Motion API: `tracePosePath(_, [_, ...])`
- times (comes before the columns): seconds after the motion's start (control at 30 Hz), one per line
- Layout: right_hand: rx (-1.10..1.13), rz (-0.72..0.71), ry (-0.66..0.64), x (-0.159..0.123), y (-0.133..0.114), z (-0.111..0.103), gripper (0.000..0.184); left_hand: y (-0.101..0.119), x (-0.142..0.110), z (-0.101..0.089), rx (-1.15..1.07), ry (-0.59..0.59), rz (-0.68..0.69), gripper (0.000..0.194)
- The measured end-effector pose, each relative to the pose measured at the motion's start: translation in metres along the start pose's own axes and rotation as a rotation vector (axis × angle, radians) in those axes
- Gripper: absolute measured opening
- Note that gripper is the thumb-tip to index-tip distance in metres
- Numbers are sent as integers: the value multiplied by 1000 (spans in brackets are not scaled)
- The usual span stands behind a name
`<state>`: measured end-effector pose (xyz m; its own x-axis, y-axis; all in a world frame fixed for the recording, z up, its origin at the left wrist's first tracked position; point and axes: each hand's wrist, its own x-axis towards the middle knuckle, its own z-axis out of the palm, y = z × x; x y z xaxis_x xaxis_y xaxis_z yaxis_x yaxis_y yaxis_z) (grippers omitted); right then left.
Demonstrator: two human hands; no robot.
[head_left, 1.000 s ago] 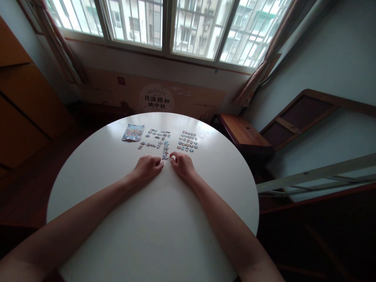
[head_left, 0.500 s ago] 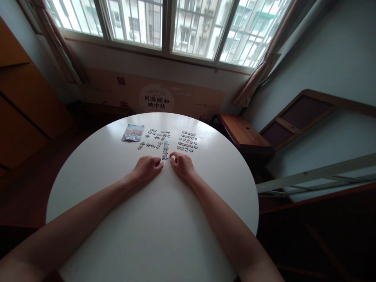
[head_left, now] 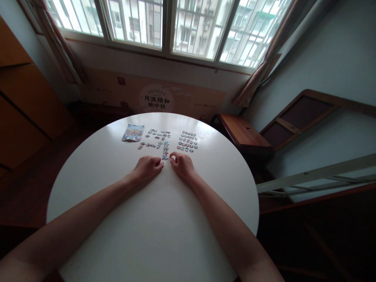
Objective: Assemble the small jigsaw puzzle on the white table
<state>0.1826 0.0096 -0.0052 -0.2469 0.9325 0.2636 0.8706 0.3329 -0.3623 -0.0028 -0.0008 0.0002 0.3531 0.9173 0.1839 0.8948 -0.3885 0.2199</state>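
A narrow strip of joined jigsaw pieces (head_left: 165,150) lies on the white table between my hands, running away from me. My left hand (head_left: 147,165) rests beside the strip's near end, its fingers curled in a loose fist with nothing visible in them. On the other side lies my right hand (head_left: 182,164), fingers bent, a gap showing between thumb and forefinger and nothing in it. Loose puzzle pieces (head_left: 150,145) are scattered to the left of the strip. Further loose pieces (head_left: 188,137) form rough rows on the right.
A printed picture sheet (head_left: 133,133) lies at the left rear of the round white table (head_left: 152,227). Beyond the table's right edge stands a wooden stool or small bench (head_left: 242,129). Barred windows (head_left: 194,29) and a printed banner (head_left: 185,92) are behind.
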Motion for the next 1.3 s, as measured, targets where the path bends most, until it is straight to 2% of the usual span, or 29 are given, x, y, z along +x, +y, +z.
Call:
tracePosePath(0.4, [4, 8, -8, 0, 0, -1, 24, -1, 1, 3, -8, 12, 12, 41])
tracePosePath(0.53, [5, 4, -8, 0, 0, -1, 25, -5, 2, 1, -75, 45, 31, 42])
tracePosePath(0.6, [6, 10, -17, 0, 0, -1, 25, -10, 4, -5, -148, 79, 19, 42])
tracePosePath(0.77, [7, 20, -37, 1, 0, 0, 25, -33, 19, -30, -345, 345, -176, 31])
tracePosePath(0.83, [6, 19, -36, 1, 0, 0, 25, -47, 32, -38, -387, 398, -233, 26])
tracePosePath(0.93, [1, 18, -29, 1, 0, 0, 25, -72, 55, -45, -276, 341, -223, 31])
tracePosePath(1.07, [1, 23, -32, 1, -2, -1, 25, -101, 83, -45, -30, 162, -167, 34])
tracePosePath(1.17, [4, 28, -36, 2, -3, -1, 24, -110, 95, -39, 118, 48, -125, 40])
tracePosePath(1.3, [11, 20, -37, 2, -2, 0, 25, -110, 104, -29, 244, -72, -58, 43])
